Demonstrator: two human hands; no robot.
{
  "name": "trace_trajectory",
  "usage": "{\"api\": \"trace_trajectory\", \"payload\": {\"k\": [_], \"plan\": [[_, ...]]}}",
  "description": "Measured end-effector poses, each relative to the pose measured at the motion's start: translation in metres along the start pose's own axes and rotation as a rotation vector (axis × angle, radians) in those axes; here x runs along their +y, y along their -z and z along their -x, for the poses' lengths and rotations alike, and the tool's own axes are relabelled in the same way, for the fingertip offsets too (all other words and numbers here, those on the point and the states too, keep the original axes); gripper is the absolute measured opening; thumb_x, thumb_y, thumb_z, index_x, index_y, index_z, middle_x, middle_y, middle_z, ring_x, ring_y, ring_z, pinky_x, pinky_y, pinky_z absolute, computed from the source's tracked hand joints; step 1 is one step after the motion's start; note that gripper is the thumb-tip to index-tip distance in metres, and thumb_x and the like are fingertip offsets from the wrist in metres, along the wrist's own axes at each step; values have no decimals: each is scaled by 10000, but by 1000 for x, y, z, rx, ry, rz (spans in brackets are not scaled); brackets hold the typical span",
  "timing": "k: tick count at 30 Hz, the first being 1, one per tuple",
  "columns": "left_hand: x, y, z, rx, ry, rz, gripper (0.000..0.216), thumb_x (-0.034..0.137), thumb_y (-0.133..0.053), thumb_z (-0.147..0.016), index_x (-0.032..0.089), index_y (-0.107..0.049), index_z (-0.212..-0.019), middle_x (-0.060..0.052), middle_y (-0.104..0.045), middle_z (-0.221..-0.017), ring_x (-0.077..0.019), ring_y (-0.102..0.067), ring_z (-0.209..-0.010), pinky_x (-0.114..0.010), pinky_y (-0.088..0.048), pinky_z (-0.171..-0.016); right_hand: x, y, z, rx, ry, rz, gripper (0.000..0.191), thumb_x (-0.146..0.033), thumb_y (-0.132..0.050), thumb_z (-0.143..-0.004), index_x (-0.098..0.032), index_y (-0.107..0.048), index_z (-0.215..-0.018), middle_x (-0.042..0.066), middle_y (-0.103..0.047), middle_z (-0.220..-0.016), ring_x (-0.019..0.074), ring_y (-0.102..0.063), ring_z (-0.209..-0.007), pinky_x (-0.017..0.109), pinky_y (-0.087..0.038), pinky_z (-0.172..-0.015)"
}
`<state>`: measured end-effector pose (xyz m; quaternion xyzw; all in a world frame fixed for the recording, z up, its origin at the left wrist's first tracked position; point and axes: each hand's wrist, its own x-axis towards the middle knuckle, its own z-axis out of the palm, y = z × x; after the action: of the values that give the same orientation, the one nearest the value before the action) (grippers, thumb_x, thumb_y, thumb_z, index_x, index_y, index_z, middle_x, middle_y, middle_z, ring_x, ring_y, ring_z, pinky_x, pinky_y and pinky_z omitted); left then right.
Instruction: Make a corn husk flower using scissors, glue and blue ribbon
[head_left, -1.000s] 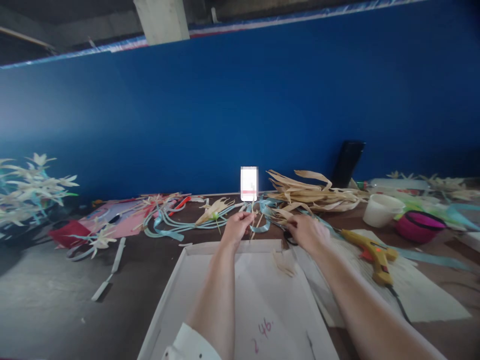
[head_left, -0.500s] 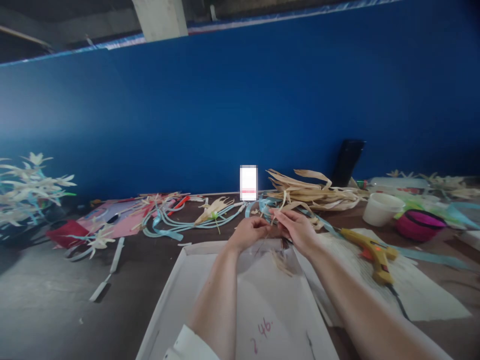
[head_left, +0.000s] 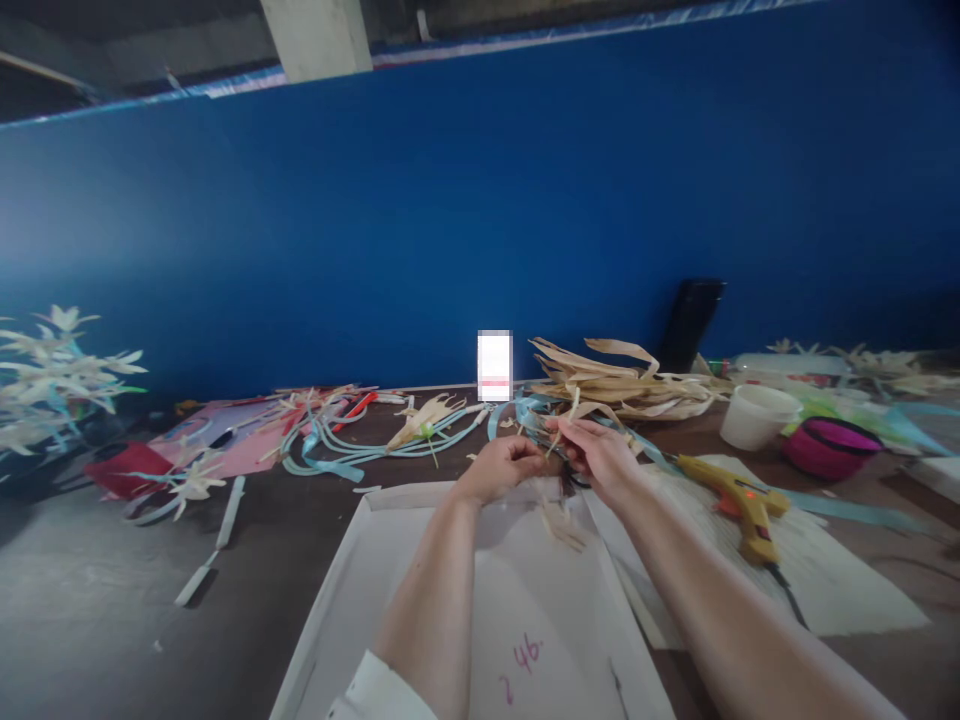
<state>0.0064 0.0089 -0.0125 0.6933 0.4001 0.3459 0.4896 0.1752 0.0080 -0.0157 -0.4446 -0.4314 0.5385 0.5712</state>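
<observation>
My left hand [head_left: 499, 467] and my right hand [head_left: 600, 455] meet above the far edge of a shallow white cardboard tray [head_left: 352, 580]. Both hands are closed in a pinch on a thin pale husk strip [head_left: 571, 408] that sticks up between them. A few husk scraps [head_left: 561, 525] lie in the tray just below the hands. Behind the hands sits a pile of dried corn husks [head_left: 622, 385]. Light blue ribbon [head_left: 352, 455] loops across the table to the left of my hands.
A yellow glue gun [head_left: 739, 500] lies on white paper at the right. A white cup [head_left: 757, 417] and a pink bowl [head_left: 831, 448] stand beyond it. Husk flowers [head_left: 60, 370] stand at far left, near red and pink paper [head_left: 187, 445]. A blue wall [head_left: 480, 200] backs the table.
My right hand came left from the table by the tray corner to meet my left hand. Both now pinch the husk strip together, slightly raised.
</observation>
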Motion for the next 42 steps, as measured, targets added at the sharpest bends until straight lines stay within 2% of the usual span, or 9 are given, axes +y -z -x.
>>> {"api": "trace_trajectory", "payload": {"k": [6, 10, 13, 16, 18, 21, 24, 33, 42], "plan": [[-2, -3, -3, 42, 5, 47, 352, 482, -578, -731, 148, -663, -802, -28, -590, -665, -105, -473, -547, -207, -346, -466, 2, 2, -1, -8, 18, 111, 396, -472, -694, -646, -158, -713, -887, -20, -495, -535, 79, -380, -466, 199, -226, -381], [1, -6, -2, 18, 13, 73, 361, 499, -584, -725, 151, -645, -796, -11, -551, -601, -103, -472, -530, -206, -358, -464, -1, -4, 5, -58, 15, 118, 404, -479, -686, -653, -159, -717, -898, -28, -472, -517, 85, -395, -463, 203, -264, -391], [2, -9, -1, 17, 28, 59, 356, 491, -636, -683, 143, -627, -757, 1, -541, -576, -88, -446, -502, -204, -339, -465, -4, -10, 9, -70, -5, 109, 393, -476, -683, -656, -169, -721, -899, 2, -558, -611, 110, -481, -516, 233, -382, -462], [1, -11, -2, 96, 34, 27, 345, 454, -702, -621, 135, -615, -719, 8, -554, -590, -77, -437, -519, -200, -331, -496, -5, -11, 10, -62, 15, 135, 357, -449, -691, -655, -178, -731, -884, 34, -622, -732, 133, -538, -613, 249, -437, -552], [0, -11, -3, 136, 21, 6, 331, 435, -711, -611, 132, -618, -707, 4, -576, -622, -81, -454, -554, -201, -347, -533, -4, -9, 8, -55, 32, 166, 358, -455, -685, -658, -179, -735, -880, 22, -595, -667, 124, -508, -578, 237, -405, -512], [-2, -11, -4, 156, 15, -39, 306, 423, -682, -638, 128, -634, -700, -11, -611, -660, -98, -489, -600, -210, -374, -571, -3, -7, 7, -52, 29, 183, 377, -474, -680, -656, -172, -736, -876, -19, -483, -534, 93, -395, -473, 224, -277, -417], [-1, -10, -4, 171, 17, -88, 258, 377, -640, -674, 120, -648, -696, -18, -628, -665, -103, -503, -609, -214, -384, -583, -4, -8, 7, -40, 8, 162, 380, -485, -697, -627, -161, -736, -821, -33, -425, -489, 84, -342, -448, 234, -210, -406], [3, -9, -1, 127, -38, -120, 212, 291, -541, -756, 127, -672, -729, -23, -648, -668, -126, -549, -628, -232, -412, -613, -4, -7, 9, -68, -23, 141, 366, -505, -710, -622, -176, -725, -781, -29, -476, -499, 79, -368, -437, 236, -218, -419], [3, -10, -2, 56, -50, -64, 309, 364, -470, -836, 121, -657, -790, -62, -671, -727, -137, -585, -664, -234, -427, -638, 4, -5, 0, -14, 3, 96, 378, -518, -751, -566, -163, -632, -614, -40, -457, -474, 67, -348, -416, 230, -237, -402]]}}
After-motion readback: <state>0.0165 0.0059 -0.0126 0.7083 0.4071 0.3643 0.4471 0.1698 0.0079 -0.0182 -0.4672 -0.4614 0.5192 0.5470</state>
